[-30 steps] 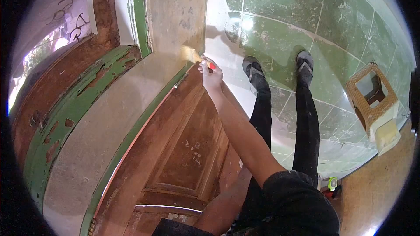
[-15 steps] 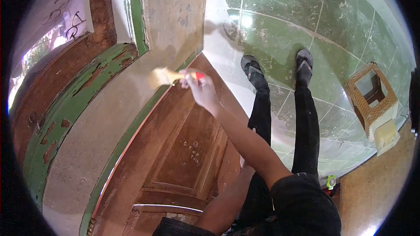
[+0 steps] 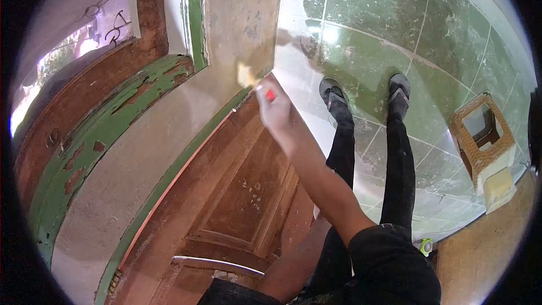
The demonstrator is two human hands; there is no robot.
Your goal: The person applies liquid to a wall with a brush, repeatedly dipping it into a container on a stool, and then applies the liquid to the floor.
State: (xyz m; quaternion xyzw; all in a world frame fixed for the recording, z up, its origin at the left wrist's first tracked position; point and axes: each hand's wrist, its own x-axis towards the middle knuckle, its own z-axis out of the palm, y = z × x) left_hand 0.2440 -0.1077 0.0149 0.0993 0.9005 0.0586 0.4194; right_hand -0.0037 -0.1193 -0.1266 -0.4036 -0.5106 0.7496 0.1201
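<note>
Brush (image 3: 247, 73) — pale bristles, red-tipped handle — clasped firmly in the right hand (image 3: 279, 112).

The pale yellow-bristled paintbrush (image 3: 247, 74) is showing a red handle tip. The brown panelled wooden door (image 3: 237, 192) is showing pale specks. The green-painted frame strip (image 3: 84, 147) is peeling to rusty-brown patches. The green floor tiles (image 3: 451, 28) are carrying white smears and a pale grout grid.
</note>
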